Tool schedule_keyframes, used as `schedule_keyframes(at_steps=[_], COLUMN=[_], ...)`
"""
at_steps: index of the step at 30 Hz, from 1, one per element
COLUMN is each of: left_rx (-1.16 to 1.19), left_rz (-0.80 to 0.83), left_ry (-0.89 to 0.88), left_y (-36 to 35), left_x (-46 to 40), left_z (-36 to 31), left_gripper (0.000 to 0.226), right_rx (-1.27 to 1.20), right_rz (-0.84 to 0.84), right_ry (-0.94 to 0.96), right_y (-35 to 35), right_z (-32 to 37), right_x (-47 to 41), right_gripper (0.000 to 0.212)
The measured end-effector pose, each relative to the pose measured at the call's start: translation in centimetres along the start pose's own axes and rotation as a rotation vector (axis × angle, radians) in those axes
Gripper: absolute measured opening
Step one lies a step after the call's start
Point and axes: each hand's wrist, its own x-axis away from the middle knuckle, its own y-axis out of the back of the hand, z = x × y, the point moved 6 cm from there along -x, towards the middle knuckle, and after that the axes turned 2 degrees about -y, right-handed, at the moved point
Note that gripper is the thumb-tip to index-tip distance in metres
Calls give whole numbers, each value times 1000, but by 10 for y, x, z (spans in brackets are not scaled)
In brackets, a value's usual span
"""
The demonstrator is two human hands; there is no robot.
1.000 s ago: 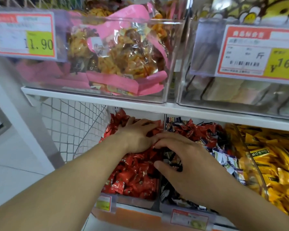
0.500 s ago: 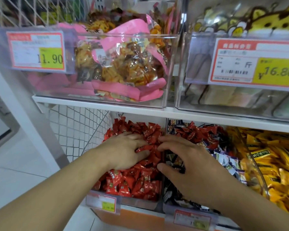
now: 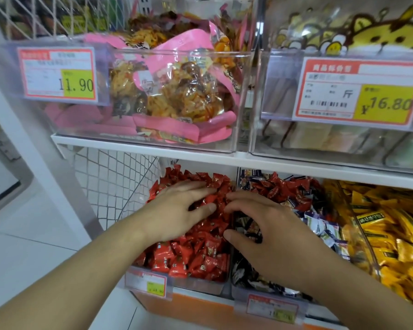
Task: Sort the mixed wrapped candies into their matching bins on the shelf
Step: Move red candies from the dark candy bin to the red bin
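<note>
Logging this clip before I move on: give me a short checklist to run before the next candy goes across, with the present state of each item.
1. Red strays left in the middle bin: not ok, red candies sit at its back among dark wrappers.
2. Left bin holds only red: ok, as far as visible.
3. Left hand free: ok, fingers lie flat on the red pile.
4. Right hand holding a candy: cannot tell, its palm hides what is under it.
5. Yellow candies kept apart: ok, in their own bin on the right.
</note>
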Motion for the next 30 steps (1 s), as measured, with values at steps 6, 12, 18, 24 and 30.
schedule_keyframes(at_steps=[6,12,18,24,30], left_rx=[25,-187,-206,-175,-237], left_rz=[-45,182,165,134,-141], left_ry=[52,183,201,201,111], left_y=[12,-26,-33,-29,24], left_x=[43,66,27,18,-22], left_z=[-5,-8,-2,2,-22], left_gripper=[55,69,74,75,57], right_rx=[-2,3,32,53,32], right_rz=[1,-8,7,10,-4], right_ry=[-3,-4,-3,5,20], right_y=[1,1,1,-2,-1], right_z=[1,3,2,0,1], right_x=[0,4,7,4,2], right_gripper=[41,40,40,40,36])
